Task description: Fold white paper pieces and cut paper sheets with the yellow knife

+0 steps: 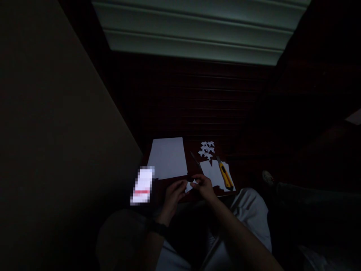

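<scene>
Between my two hands is a small folded piece of white paper (190,186), held over the near edge of a dark table. My left hand (176,190), with a dark watch on the wrist, pinches its left side. On the right side my right hand (204,185) grips it, fingers closed. Just beyond my right hand lie cut white paper pieces (208,172), and a yellow utility knife (225,175) rests on them. Several small folded paper shapes (207,149) sit in a cluster farther back. A stack of white paper sheets (168,158) lies to the left.
A thin dark tool, perhaps a pen or blade, (195,159) lies between the sheets and the cut pieces. At the left edge a bright, pixelated screen (142,186) glows. A wall (70,131) stands left. Another person's shoe (267,178) and leg are at the right.
</scene>
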Tool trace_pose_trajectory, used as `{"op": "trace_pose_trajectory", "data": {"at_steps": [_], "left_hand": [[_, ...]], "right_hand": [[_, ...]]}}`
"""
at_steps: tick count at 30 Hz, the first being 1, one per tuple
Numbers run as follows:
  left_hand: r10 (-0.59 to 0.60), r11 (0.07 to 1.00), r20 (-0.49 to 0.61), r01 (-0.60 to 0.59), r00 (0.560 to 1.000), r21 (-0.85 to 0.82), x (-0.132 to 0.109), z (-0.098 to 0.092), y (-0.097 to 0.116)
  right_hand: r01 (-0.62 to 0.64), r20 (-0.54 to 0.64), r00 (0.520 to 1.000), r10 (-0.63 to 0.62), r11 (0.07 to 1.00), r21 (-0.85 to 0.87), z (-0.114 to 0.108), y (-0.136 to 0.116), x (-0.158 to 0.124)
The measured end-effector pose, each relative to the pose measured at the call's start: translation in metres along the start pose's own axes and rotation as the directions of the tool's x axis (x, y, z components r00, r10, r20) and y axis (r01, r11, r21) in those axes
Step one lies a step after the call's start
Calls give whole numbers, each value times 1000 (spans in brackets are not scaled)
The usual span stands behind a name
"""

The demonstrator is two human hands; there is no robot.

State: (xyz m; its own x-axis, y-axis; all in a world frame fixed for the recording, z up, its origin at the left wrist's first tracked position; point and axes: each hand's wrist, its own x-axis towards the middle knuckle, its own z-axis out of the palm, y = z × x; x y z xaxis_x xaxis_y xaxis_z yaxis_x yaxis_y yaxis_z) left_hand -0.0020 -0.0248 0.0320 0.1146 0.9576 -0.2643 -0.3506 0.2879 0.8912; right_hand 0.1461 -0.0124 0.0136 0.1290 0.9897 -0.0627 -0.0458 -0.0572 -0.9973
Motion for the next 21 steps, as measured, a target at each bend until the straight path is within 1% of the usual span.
{"op": "trace_pose_trajectory", "data": {"at_steps": [3, 6, 9, 12, 14, 18, 21], "left_hand": [[27, 997, -14, -26, 1000, 67, 4, -2, -7], [85, 989, -77, -75, 993, 125, 8, -4, -16], [112, 985, -106, -97, 988, 141, 9, -4, -20], [103, 990, -92, -92, 990, 110, 6, -2, -18], [96, 992, -82, -88, 992, 95, 4, -1, -16], [90, 991, -46, -85, 995, 102, 2, -2, -13], [99, 990, -29, -96, 995, 100, 3, -2, -15]], "right_hand": [[0, 47, 999, 1, 1000, -23, -3, 0, 3], [-11, 111, 994, 12, 1000, -2, -5, -3, 3], [13, 117, 993, -10, 1000, -28, -6, -7, 2], [43, 110, 993, -36, 997, -61, -5, -10, 2], [34, 118, 993, -28, 998, -51, -5, -10, 3], [-28, 126, 992, 24, 999, 30, -3, -6, 6], [-48, 122, 992, 37, 995, 90, -2, -3, 8]]}}
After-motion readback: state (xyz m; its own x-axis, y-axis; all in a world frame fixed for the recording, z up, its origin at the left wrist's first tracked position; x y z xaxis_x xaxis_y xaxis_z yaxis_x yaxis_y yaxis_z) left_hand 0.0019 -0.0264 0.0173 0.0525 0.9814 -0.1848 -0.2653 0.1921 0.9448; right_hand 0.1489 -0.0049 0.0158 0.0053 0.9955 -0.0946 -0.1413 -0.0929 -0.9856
